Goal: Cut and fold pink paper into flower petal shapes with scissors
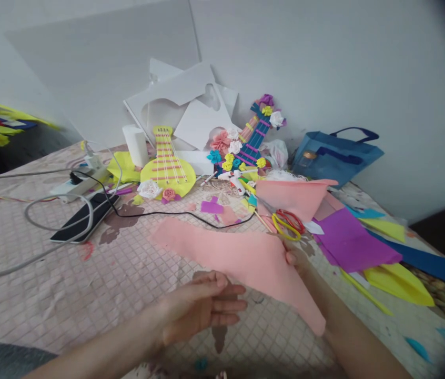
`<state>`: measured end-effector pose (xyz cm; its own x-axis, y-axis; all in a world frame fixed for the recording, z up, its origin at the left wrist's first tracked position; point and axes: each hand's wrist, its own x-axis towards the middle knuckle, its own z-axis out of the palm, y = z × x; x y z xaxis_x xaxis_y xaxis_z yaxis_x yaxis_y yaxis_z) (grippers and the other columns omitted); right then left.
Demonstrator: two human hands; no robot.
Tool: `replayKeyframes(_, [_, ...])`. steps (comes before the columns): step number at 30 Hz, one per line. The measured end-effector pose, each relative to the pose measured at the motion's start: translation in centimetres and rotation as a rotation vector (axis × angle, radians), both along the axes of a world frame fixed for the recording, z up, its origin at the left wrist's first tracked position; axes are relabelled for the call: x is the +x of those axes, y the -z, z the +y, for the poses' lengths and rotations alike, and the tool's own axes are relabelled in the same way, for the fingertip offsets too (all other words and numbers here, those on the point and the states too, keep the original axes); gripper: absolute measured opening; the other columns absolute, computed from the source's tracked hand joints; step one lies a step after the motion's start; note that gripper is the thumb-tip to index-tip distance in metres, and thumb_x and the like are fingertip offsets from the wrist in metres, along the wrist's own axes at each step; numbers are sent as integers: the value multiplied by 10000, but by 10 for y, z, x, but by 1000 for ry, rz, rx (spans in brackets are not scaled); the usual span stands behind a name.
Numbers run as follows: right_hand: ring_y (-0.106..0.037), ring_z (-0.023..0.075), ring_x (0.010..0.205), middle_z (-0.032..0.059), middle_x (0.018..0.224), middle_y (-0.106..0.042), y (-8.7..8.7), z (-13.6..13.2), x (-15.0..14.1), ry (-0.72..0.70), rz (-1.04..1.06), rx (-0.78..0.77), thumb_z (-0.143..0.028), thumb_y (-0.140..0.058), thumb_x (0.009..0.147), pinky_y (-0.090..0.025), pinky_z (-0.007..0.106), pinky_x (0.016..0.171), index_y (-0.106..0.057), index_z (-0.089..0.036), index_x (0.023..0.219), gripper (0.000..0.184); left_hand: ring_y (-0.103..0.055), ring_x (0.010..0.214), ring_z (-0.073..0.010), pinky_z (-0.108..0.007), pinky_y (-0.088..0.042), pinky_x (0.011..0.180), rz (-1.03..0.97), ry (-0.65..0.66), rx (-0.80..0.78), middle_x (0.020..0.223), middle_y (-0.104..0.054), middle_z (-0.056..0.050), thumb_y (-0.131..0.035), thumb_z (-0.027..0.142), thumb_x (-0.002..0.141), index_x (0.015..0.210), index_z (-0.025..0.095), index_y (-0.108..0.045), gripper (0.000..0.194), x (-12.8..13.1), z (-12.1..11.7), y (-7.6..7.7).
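A long, irregular sheet of pink crepe paper (230, 252) stretches over the middle of the table. My right hand (295, 255) grips it near its upper right edge, thumb on top, the other fingers mostly hidden. In front of the sheet is my left hand (206, 305), fingers apart and holding nothing. Just beyond my right hand lie scissors with yellow handles (287, 227) and red-handled scissors (291, 218). Behind the sheet, a white glue gun (234, 181) rests among paper scraps.
A yellow paper guitar (169, 171) and a blue one with paper flowers (252, 142) lean at the back. A phone (84, 217), power strip (76, 184) and looping cables occupy the left. Purple paper (354, 239) and a blue bag (335, 158) are at right.
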<state>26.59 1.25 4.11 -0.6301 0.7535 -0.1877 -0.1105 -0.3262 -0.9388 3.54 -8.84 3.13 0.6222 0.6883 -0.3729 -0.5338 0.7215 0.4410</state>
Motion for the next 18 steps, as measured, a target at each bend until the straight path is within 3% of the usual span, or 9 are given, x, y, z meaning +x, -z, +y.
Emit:
replayKeyframes(4, [-601, 184, 574, 49, 699, -666, 6, -1, 0, -80, 47, -23, -550, -804, 358, -468, 277, 537, -666, -178, 912, 681, -586, 1045, -223, -369, -417, 935, -95, -187, -33, 1102, -627, -51, -636, 217, 779, 841, 210, -601, 72, 9, 7, 5])
replayKeyframes(7, [-612, 151, 610, 43, 777, -665, 6, 5, 0, -198, 80, -8, -456, -817, 468, -461, 221, 533, -626, -160, 1004, 642, -586, 1001, -183, -319, -434, 909, 5, -407, -33, 1138, -616, -42, -622, 216, 779, 871, 211, -632, 92, 6, 20, 7])
replayKeyframes(10, [-628, 122, 644, 29, 859, -670, 1, 15, 0, -269, 52, 13, -349, -781, 619, -468, 184, 535, -541, -212, 1158, 606, -572, 1002, -179, -291, -433, 892, 185, -508, 99, 1171, -605, -63, -636, 210, 770, 979, 178, -663, 213, -10, 31, 3])
replayKeyframes(15, [-639, 110, 646, 14, 890, -694, -3, 27, 9, -326, 43, 110, -370, -700, 743, -484, 186, 549, -286, -312, 1399, 778, -571, 988, -180, -288, -430, 874, 422, -606, 326, 1061, -662, -67, -694, 216, 710, 982, 161, -693, 277, -41, 46, -8])
replayKeyframes(18, [-640, 128, 801, 33, 950, -695, -4, 30, 18, -356, -14, 343, -333, -714, 735, -488, 210, 686, -554, -267, 1231, 525, -574, 967, -175, -271, -440, 830, 527, -683, 387, 1079, -662, -61, -710, 218, 683, 974, 166, -701, 297, -52, 54, -12])
